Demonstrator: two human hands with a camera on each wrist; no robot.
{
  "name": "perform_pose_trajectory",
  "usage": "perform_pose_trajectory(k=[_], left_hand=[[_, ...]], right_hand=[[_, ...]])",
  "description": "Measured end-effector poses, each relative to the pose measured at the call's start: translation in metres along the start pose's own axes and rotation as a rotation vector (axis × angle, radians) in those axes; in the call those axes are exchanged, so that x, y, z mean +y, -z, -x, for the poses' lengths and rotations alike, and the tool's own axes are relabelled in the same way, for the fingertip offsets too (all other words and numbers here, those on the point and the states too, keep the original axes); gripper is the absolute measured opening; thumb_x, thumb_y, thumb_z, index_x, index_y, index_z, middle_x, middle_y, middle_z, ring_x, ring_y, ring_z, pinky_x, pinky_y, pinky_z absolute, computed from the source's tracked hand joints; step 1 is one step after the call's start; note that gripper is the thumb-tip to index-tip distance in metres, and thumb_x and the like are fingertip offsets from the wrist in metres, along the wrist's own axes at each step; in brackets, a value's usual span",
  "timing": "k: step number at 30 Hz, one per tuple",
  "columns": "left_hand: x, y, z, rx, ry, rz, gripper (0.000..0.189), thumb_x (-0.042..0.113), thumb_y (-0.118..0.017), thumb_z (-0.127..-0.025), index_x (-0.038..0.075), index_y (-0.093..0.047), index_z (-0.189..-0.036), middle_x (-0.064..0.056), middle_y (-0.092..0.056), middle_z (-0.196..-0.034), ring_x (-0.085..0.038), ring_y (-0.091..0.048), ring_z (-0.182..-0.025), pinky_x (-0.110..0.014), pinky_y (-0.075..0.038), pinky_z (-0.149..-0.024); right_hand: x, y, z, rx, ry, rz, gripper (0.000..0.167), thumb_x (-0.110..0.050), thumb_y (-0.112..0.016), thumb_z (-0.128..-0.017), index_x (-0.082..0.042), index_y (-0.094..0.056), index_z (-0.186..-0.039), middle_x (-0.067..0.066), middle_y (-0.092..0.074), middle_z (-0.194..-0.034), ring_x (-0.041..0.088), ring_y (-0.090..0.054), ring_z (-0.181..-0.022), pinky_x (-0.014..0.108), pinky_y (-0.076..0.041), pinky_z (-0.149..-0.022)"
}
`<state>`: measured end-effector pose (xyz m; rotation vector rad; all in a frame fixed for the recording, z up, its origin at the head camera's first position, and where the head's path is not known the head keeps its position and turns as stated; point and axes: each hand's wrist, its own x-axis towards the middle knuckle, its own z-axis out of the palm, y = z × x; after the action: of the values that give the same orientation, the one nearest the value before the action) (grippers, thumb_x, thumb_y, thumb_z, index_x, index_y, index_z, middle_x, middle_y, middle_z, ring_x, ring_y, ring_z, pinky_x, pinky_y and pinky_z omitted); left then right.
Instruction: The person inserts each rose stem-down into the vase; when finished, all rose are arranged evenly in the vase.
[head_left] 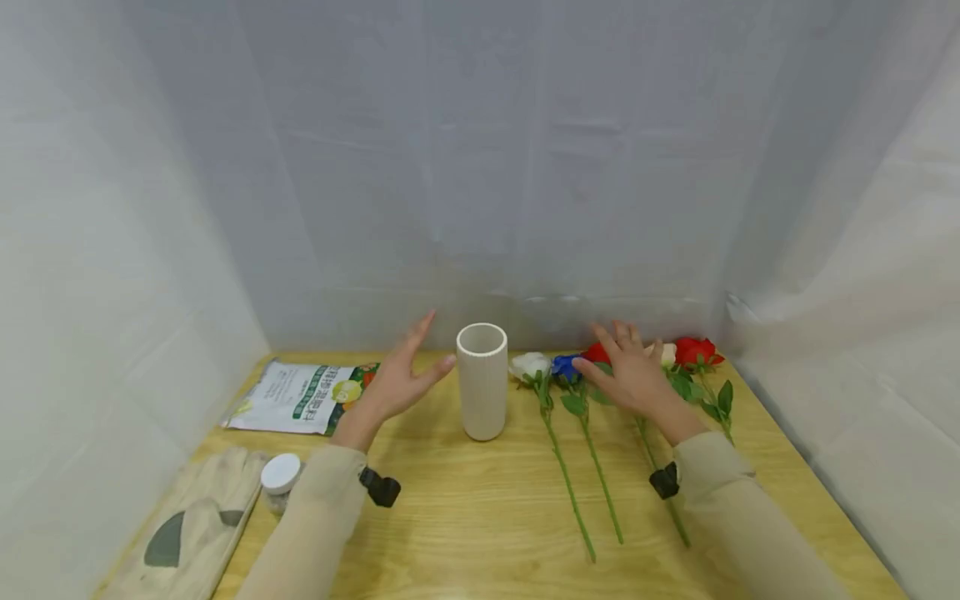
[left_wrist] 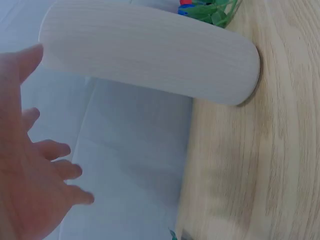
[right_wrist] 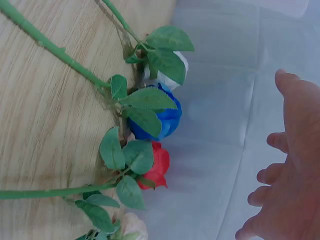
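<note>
The white vase (head_left: 483, 396) is stood upright on the wooden table (head_left: 450, 525), its long axis vertical, flanked by the left hand (head_left: 396, 385), nearer to it, and the right hand (head_left: 632, 375), held above the flowers (head_left: 531, 365), both empty with fingers spread.

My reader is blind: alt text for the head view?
A person's left hand and right hand hover either side of an upright white vase on a wooden table. Flowers lie right; a packet and jar sit left.
</note>
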<state>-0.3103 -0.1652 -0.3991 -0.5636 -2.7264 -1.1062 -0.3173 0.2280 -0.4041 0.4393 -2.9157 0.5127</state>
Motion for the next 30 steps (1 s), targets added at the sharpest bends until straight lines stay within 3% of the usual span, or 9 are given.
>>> perform_pose_trajectory(k=[6, 15, 18, 21, 22, 24, 25, 28, 30], left_hand=[[0.004, -0.005, 0.002, -0.019, 0.006, 0.064, 0.093, 0.053, -0.067, -0.100, 0.036, -0.010, -0.171, -0.014, -0.018, -0.176, -0.050, -0.031, -0.155, -0.071, -0.033, -0.121], [0.008, -0.018, 0.003, -0.077, 0.000, 0.194, 0.094, 0.053, -0.073, -0.097, 0.038, -0.015, -0.170, -0.013, -0.025, -0.175, -0.042, -0.034, -0.157, -0.063, -0.035, -0.123], [0.010, -0.022, 0.002, -0.093, -0.018, 0.265, 0.094, 0.049, -0.075, -0.097, 0.037, -0.017, -0.170, -0.010, -0.030, -0.173, -0.038, -0.035, -0.157, -0.063, -0.035, -0.124], [0.013, -0.025, -0.001, -0.097, -0.021, 0.334, 0.094, 0.044, -0.077, -0.097, 0.035, -0.019, -0.170, -0.008, -0.033, -0.172, -0.034, -0.037, -0.157, -0.063, -0.035, -0.124], [0.014, -0.026, -0.001, -0.097, -0.028, 0.362, 0.094, 0.041, -0.078, -0.097, 0.032, -0.019, -0.170, -0.009, -0.034, -0.172, -0.035, -0.038, -0.156, -0.063, -0.036, -0.123], [0.015, -0.027, -0.003, -0.093, -0.040, 0.413, 0.094, 0.036, -0.079, -0.097, 0.027, -0.020, -0.171, -0.011, -0.037, -0.170, -0.035, -0.041, -0.154, -0.064, -0.039, -0.121], [0.016, -0.028, -0.003, -0.091, -0.044, 0.439, 0.094, 0.032, -0.079, -0.097, 0.025, -0.021, -0.171, -0.012, -0.039, -0.169, -0.035, -0.043, -0.154, -0.064, -0.040, -0.120], [0.019, -0.030, -0.005, -0.084, -0.070, 0.514, 0.092, 0.019, -0.078, -0.098, 0.016, -0.022, -0.170, -0.017, -0.041, -0.167, -0.037, -0.043, -0.153, -0.064, -0.043, -0.118], [0.020, -0.031, -0.006, -0.074, -0.080, 0.542, 0.090, 0.012, -0.077, -0.098, 0.012, -0.023, -0.170, -0.019, -0.042, -0.166, -0.038, -0.043, -0.152, -0.062, -0.043, -0.118]], right_hand=[[0.015, 0.009, 0.010, 0.025, -0.011, -0.146, 0.082, -0.058, -0.051, -0.108, -0.012, -0.023, -0.170, 0.030, -0.010, -0.174, 0.058, -0.010, -0.158, 0.086, -0.001, -0.118], [0.040, 0.017, 0.028, 0.135, -0.044, -0.227, 0.077, -0.049, -0.060, -0.107, -0.005, -0.034, -0.164, 0.031, -0.030, -0.168, 0.060, -0.043, -0.142, 0.078, -0.038, -0.112], [0.047, 0.021, 0.034, 0.198, -0.056, -0.221, 0.070, -0.041, -0.065, -0.105, -0.001, -0.043, -0.159, 0.034, -0.065, -0.127, 0.054, -0.065, -0.096, 0.063, -0.057, -0.085], [0.055, 0.024, 0.041, 0.248, -0.072, -0.224, 0.066, -0.036, -0.069, -0.104, 0.002, -0.049, -0.154, 0.035, -0.069, -0.111, 0.051, -0.067, -0.087, 0.057, -0.058, -0.076], [0.058, 0.025, 0.043, 0.253, -0.085, -0.251, 0.066, -0.035, -0.069, -0.104, 0.004, -0.049, -0.153, 0.036, -0.069, -0.110, 0.051, -0.068, -0.089, 0.057, -0.059, -0.078], [0.065, 0.026, 0.047, 0.263, -0.112, -0.316, 0.066, -0.035, -0.069, -0.104, 0.006, -0.050, -0.152, 0.037, -0.063, -0.135, 0.054, -0.065, -0.117, 0.061, -0.058, -0.094], [0.068, 0.026, 0.049, 0.267, -0.129, -0.341, 0.065, -0.035, -0.068, -0.105, 0.006, -0.050, -0.152, 0.035, -0.060, -0.143, 0.053, -0.062, -0.127, 0.057, -0.058, -0.099], [0.079, 0.026, 0.054, 0.282, -0.175, -0.431, 0.061, -0.033, -0.067, -0.105, 0.006, -0.052, -0.150, 0.034, -0.062, -0.142, 0.048, -0.065, -0.126, 0.029, -0.061, -0.094], [0.085, 0.028, 0.058, 0.305, -0.204, -0.440, 0.057, -0.033, -0.068, -0.105, 0.004, -0.057, -0.147, 0.031, -0.066, -0.136, 0.029, -0.073, -0.114, 0.013, -0.056, -0.081]])
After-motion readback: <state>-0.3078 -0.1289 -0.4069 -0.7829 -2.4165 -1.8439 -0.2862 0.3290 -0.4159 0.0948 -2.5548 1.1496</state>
